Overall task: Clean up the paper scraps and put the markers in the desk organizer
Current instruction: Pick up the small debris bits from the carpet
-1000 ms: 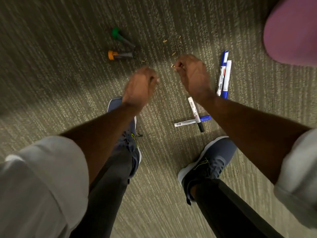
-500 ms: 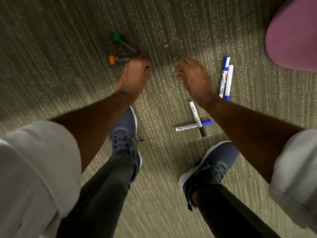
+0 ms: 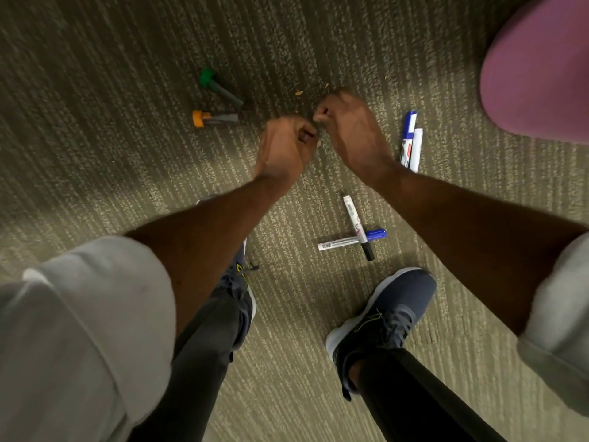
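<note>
I am bent over a carpet. My left hand (image 3: pixel 283 148) is curled into a fist, with a pale paper fleck showing at its fingers. My right hand (image 3: pixel 349 129) is right beside it, its fingertips pinched together as on a tiny scrap. A few small paper scraps (image 3: pixel 299 93) lie on the carpet just beyond the hands. A green-capped marker (image 3: pixel 220 86) and an orange-capped marker (image 3: pixel 213 118) lie to the left. Two blue-and-white markers (image 3: pixel 411 141) lie side by side to the right. Nearer me, a black-tipped marker (image 3: pixel 352 215) lies crossed over a blue-capped marker (image 3: pixel 347 241).
My two dark blue shoes stand on the carpet, the right shoe (image 3: pixel 382 314) just below the crossed markers and the left shoe (image 3: pixel 245 301) under my left forearm. A purple rounded seat (image 3: pixel 541 65) fills the top right corner. No desk organizer is in view.
My left hand has lifted from the carpet beside the orange-capped marker and come in to meet my right hand. The right hand rose slightly off the scraps.
</note>
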A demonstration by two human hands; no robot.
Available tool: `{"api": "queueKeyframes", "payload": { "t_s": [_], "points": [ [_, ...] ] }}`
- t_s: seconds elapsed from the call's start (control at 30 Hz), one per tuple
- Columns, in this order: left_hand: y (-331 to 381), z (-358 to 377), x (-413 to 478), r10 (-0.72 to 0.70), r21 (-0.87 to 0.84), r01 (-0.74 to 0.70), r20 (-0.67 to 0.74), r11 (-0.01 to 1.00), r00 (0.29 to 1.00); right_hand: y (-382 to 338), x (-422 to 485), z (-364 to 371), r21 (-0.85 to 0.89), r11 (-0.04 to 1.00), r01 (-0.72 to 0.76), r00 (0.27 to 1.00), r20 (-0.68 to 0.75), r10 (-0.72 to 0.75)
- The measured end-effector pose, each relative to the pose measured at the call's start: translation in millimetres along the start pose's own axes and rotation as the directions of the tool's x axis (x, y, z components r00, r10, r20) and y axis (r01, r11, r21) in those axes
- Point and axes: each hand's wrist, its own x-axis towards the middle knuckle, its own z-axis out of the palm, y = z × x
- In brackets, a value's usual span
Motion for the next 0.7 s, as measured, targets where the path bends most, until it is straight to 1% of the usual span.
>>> {"api": "queueKeyframes", "payload": {
  "t_s": [0.07, 0.1, 0.13, 0.23, 0.3, 0.4, 0.5, 0.57, 0.63, 0.7],
  "points": [
    [-5, 8, 1, -0.08, -0.02, 0.079, -0.032, 0.997, 0.996, -1, 4, 3, -0.023, 1.0, 0.011, 0.999, 0.039, -0.011],
    [-6, 10, 0, -0.095, -0.026, 0.094, -0.043, 0.995, 0.995, -1, 4, 5, -0.031, 1.0, 0.005, 0.999, 0.043, -0.004],
    [-7, 12, -3, -0.083, -0.021, 0.082, -0.061, 0.996, 0.995, 0, 3, 6, -0.032, 0.999, -0.006, 0.999, 0.038, 0.007],
    [-2, 10, -12, 0.008, 0.139, 0.006, -0.104, 0.99, 0.995, 0, 3, 7, -0.03, 0.999, -0.02, 1.0, 0.021, 0.021],
    [2, 10, -15, 0.028, 0.201, 0.0, -0.138, 0.98, 0.99, 0, 4, 6, -0.065, 0.998, -0.002, 1.0, 0.019, 0.003],
    [6, 9, -17, 0.037, 0.244, 0.003, -0.162, 0.97, 0.986, 2, 6, 8, -0.133, 0.99, 0.05, 0.999, -0.009, -0.052],
    [11, 4, -17, 0.097, 0.297, -0.059, -0.115, 0.953, 0.989, 6, 8, 12, -0.174, 0.982, 0.072, 0.997, -0.002, -0.073],
    [14, 0, -16, 0.133, 0.316, -0.104, -0.073, 0.943, 0.988, 8, 7, 15, -0.199, 0.978, 0.069, 0.998, 0.027, -0.065],
    [16, -3, -16, 0.14, 0.327, -0.122, -0.031, 0.937, 0.99, 8, 7, 17, -0.22, 0.973, 0.068, 0.997, 0.043, -0.06],
    [14, -6, -16, 0.133, 0.319, -0.127, 0.002, 0.939, 0.991, 6, 5, 13, -0.154, 0.988, 0.021, 0.999, -0.031, -0.026]
  ]
}}
